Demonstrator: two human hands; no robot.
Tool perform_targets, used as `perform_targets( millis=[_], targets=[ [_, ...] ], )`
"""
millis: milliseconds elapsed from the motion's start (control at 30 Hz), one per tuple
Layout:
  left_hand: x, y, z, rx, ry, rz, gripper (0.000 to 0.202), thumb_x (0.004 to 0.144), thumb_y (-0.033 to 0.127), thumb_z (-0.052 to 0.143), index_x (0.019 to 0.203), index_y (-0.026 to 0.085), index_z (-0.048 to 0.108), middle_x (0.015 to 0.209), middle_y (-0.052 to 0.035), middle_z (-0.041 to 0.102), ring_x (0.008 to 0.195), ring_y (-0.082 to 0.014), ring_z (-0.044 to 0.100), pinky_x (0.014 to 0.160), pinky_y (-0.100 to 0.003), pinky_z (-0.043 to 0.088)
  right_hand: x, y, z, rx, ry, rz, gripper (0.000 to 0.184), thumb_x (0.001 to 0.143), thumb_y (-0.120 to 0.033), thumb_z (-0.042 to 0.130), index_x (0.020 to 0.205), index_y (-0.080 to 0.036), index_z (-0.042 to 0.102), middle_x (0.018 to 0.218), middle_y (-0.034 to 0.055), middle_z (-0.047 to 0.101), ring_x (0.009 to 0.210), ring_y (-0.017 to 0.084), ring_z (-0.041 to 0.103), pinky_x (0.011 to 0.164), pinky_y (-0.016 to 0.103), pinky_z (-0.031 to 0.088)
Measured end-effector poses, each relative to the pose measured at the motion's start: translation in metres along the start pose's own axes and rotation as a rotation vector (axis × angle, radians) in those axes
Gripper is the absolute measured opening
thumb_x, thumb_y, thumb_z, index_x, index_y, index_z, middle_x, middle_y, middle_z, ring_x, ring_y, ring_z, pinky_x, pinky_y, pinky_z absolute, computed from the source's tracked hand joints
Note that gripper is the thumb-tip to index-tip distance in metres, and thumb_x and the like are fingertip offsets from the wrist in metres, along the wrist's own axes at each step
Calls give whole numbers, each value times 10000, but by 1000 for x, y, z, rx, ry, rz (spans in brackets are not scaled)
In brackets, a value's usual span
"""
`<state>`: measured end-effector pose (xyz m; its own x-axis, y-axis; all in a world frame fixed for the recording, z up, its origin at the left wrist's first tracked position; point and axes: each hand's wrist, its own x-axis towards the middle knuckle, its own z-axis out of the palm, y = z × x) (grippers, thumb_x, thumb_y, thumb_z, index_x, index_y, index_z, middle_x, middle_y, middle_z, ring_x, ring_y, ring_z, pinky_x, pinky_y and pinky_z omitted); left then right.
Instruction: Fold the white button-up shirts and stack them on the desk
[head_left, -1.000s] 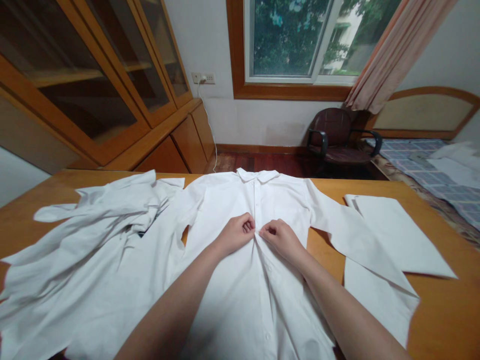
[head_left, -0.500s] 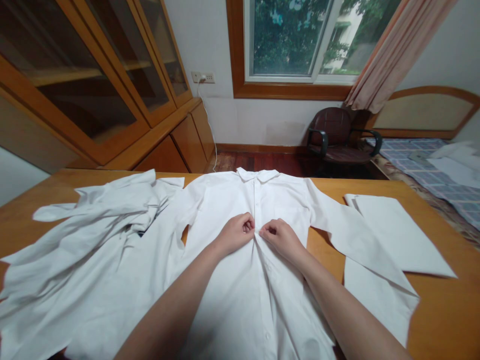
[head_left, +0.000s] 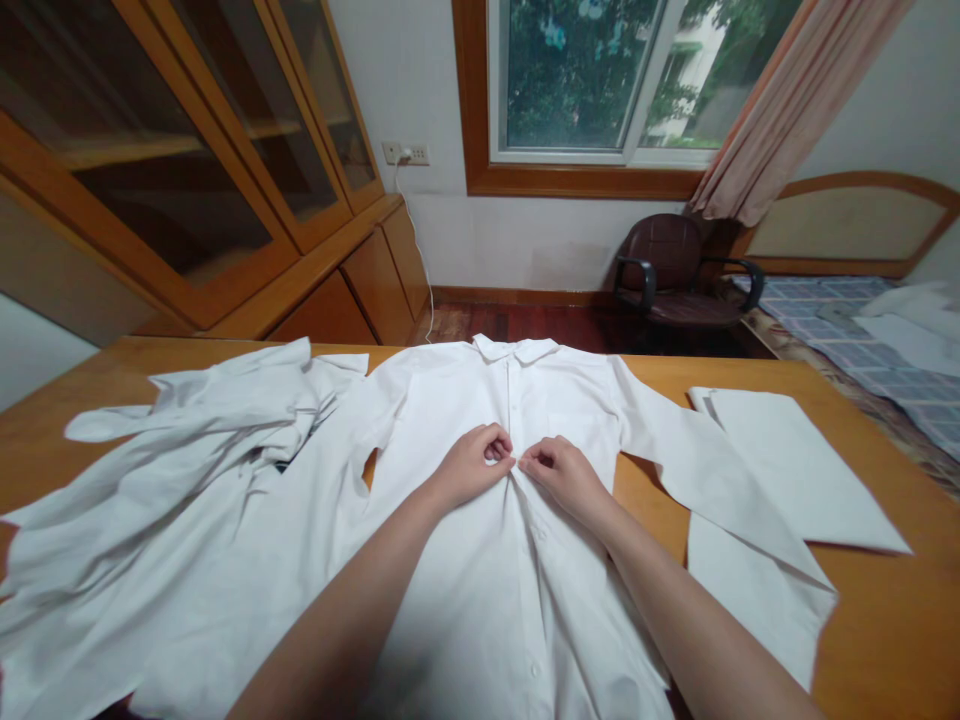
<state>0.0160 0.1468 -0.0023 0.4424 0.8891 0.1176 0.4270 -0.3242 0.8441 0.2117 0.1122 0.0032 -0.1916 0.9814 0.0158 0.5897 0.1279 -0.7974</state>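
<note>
A white button-up shirt [head_left: 480, 590] lies front-up on the wooden table [head_left: 885, 610], collar away from me and sleeves spread to both sides. My left hand [head_left: 472, 465] and my right hand [head_left: 562, 475] meet at the shirt's button placket, about mid-chest. Both hands are closed in a pinch on the placket's edges, fingertips almost touching. Any button between the fingers is hidden.
A heap of crumpled white shirts [head_left: 172, 470] covers the table's left side. A folded white garment [head_left: 780, 470] lies on the right. Beyond the table stand a wooden glass-door cabinet [head_left: 225, 170], a dark armchair [head_left: 675, 270] under the window, and a bed [head_left: 877, 330].
Almost nothing has moved. My left hand's fingers have shifted slightly on the placket; both hands stay pinched at the same spot.
</note>
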Motion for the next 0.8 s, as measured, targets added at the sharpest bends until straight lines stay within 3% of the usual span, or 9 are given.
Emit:
perform_targets(
  millis=[800],
  targets=[
    [0,2,0,-37,-22,-31,96,781,172,618,869,211,629,833,14,664,775,-143,625,733,-259,505,-1,-1,0,-43,5,-41,110,910,-240,640,828,-214,708,842,28,709,877,208,586,805,327,416]
  ],
)
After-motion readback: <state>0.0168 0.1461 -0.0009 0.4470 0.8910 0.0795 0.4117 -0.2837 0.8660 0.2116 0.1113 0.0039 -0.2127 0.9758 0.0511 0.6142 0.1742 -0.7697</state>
